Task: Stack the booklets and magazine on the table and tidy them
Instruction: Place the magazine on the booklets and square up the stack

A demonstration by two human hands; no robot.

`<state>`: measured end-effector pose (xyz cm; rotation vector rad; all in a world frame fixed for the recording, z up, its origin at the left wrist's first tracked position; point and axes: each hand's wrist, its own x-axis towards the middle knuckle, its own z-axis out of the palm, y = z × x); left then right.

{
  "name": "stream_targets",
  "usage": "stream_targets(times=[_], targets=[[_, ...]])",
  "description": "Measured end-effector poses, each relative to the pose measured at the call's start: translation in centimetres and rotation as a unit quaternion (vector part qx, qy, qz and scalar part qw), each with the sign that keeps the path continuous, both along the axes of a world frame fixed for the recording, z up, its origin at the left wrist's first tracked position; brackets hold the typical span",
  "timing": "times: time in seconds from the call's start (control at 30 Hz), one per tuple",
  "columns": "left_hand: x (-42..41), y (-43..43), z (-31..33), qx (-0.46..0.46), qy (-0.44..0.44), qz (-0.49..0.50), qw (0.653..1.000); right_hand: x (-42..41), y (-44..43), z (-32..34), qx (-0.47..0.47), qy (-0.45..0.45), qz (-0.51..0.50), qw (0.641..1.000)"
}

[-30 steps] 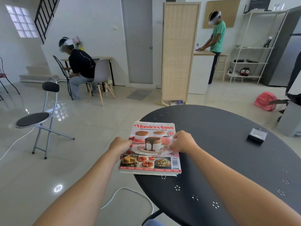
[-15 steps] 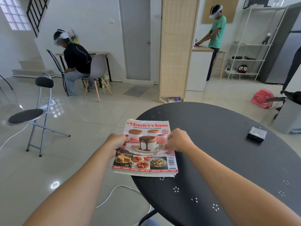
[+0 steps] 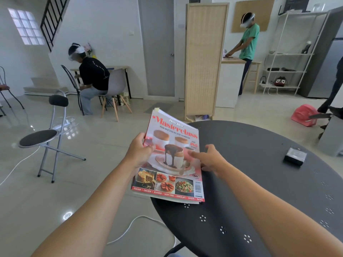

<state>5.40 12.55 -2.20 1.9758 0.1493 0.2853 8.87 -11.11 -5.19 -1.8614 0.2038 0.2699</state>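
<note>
A red-and-white "Masterclass" cookbook magazine (image 3: pixel 172 156) tops a stack of booklets whose edges show beneath it. The stack is tilted up, its far end raised and its near edge resting at the left rim of the round black table (image 3: pixel 259 182). My left hand (image 3: pixel 139 153) grips the stack's left edge, thumb on the cover. My right hand (image 3: pixel 209 160) holds the right edge, its index finger lying across the cover.
A small black-and-grey box (image 3: pixel 295 156) lies on the table's right side. A folding chair (image 3: pixel 46 134) stands on the tiled floor to the left, with a white cable (image 3: pixel 133 225) running under the table. Two people work at far desks beside a wicker screen (image 3: pixel 204 60).
The stack lay flat at the table's edge under both hands; now its far end is lifted and it stands tilted, with my left hand gripping its left edge.
</note>
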Motion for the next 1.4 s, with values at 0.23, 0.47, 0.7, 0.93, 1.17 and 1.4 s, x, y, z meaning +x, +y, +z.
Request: stream_targets(times=[0.23,0.47,0.7,0.93,1.17,1.4], targets=[[-1.7,-2.5,3.6,-0.033,-0.103,-0.053,0.993,0.0,-3.2,3.1,0.216,-0.056,0.012,0.975],[-2.6,-6.0,4.4,-0.112,-0.126,-0.103,0.980,-1.2,-6.1,7.2,0.280,-0.187,0.036,0.941],[-2.0,-9.0,3.9,-0.113,-0.114,-0.125,0.979,-3.3,-8.8,8.9,0.206,-0.317,0.018,0.926],[0.0,-12.4,5.9,-0.151,-0.135,-0.130,0.971,-4.5,-10.8,8.8,0.181,-0.418,-0.030,0.890],[0.8,-15.0,4.6,-0.182,-0.117,-0.145,0.966,-5.0,-13.2,7.7,0.161,-0.432,-0.051,0.886],[1.0,-16.3,3.1,-0.192,-0.104,-0.166,0.962,-5.4,-14.6,5.8,0.175,-0.414,-0.072,0.890]])
